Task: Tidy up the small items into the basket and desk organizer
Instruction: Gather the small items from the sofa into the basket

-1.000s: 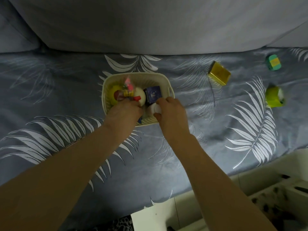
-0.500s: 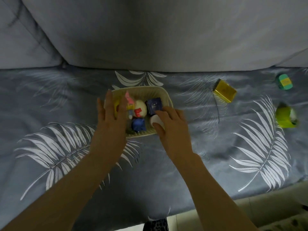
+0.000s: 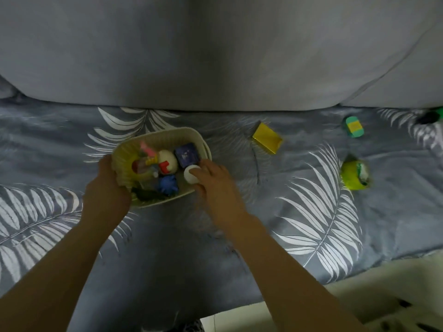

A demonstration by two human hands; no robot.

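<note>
Left hand (image 3: pixel 105 195), lifted flat and open half a second ago, now grips the near-left rim of the cream ribbed plastic basket (image 3: pixel 167 137), steadying it on the leaf-print grey bedsheet (image 3: pixel 311 212). Right hand (image 3: pixel 213 180) pinches a small white ball (image 3: pixel 191 174) at the basket's near-right corner, not yet released. Farther right, gold foil box (image 3: pixel 266 141), lime-green roll (image 3: pixel 355 174) and teal-yellow block (image 3: pixel 354 127) remain loose; organizer unseen.
</note>
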